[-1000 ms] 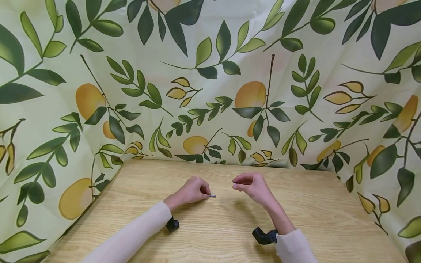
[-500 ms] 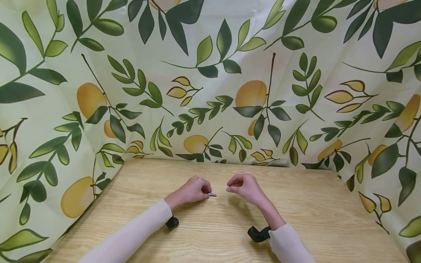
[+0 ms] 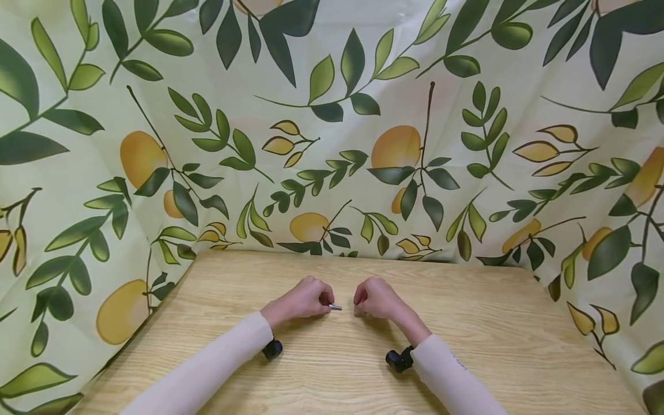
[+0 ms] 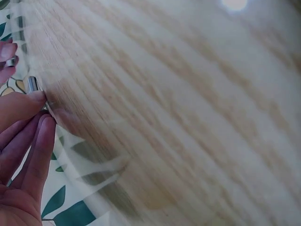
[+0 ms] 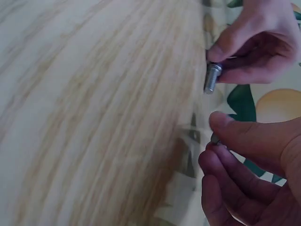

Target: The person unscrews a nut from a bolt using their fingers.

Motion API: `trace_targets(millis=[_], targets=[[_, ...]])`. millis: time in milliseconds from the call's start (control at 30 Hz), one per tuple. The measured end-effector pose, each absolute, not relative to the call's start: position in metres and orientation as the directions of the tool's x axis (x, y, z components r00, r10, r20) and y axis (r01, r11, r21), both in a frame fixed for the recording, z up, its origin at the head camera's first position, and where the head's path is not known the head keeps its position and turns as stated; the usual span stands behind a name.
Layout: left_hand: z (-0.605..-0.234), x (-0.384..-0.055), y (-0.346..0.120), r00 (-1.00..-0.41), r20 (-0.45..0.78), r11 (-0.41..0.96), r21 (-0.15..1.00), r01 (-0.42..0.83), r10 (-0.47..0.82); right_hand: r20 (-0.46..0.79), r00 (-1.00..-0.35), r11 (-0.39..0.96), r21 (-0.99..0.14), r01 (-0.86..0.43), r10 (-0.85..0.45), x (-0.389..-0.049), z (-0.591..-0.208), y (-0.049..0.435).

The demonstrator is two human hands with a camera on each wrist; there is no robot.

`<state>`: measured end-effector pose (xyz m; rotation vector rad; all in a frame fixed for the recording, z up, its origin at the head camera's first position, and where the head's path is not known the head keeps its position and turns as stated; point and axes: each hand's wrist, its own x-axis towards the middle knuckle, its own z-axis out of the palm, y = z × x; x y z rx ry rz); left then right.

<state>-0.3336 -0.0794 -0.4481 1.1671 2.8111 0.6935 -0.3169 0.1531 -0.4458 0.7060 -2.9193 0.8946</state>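
Just left of the table's middle, my left hand (image 3: 305,298) pinches a silver bolt (image 5: 212,79) between thumb and fingers. The bolt's threaded end sticks out toward the right, with a ring-like band near the fingertips in the right wrist view. Facing it, my right hand (image 3: 377,297) pinches a small metal piece, apparently a nut (image 5: 215,139), mostly hidden by thumb and fingertips. A short gap separates the nut from the bolt's end. The left wrist view shows the bolt's shank (image 4: 32,84) above the thumb, and the other hand's nut (image 4: 11,61) at the left edge.
Both hands are over a light wood-grain table (image 3: 321,369). A cloth printed with leaves and fruit (image 3: 332,144) hangs behind and along the sides. Black wrist cameras sit below the left wrist (image 3: 272,349) and right wrist (image 3: 399,360).
My right hand has moved left and slightly down toward the bolt, turning at the wrist, the nut still in its pinch. My left hand has stayed nearly in place, holding the bolt.
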Motion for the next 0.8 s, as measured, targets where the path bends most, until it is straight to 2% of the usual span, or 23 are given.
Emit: trace_targets(millis=[133, 467, 700, 800], targets=[[-0.449, -0.333, -0.079, -0.726, 0.15, 0.627, 0.407, 0.664, 0.671, 0.13, -0.885, 0.762, -0.464, -0.452, -0.446, -0.316, -0.448, 0.15], [-0.45, -0.328, -0.08, -0.748, 0.143, 0.653, 0.4, 0.643, 0.648, 0.111, -0.898, 0.782, -0.455, -0.427, -0.426, -0.312, -0.453, 0.142], [-0.45, -0.328, -0.08, -0.791, 0.059, 0.658, 0.518, 0.546, 0.609, 0.06, -0.912, 0.799, -0.461, -0.386, -0.406, -0.314, -0.446, 0.152], [-0.447, -0.328, -0.084, -0.828, 0.027, 0.672, 0.569, 0.474, 0.56, 0.089, -0.919, 0.816, -0.432, -0.383, -0.384, -0.318, -0.436, 0.164]])
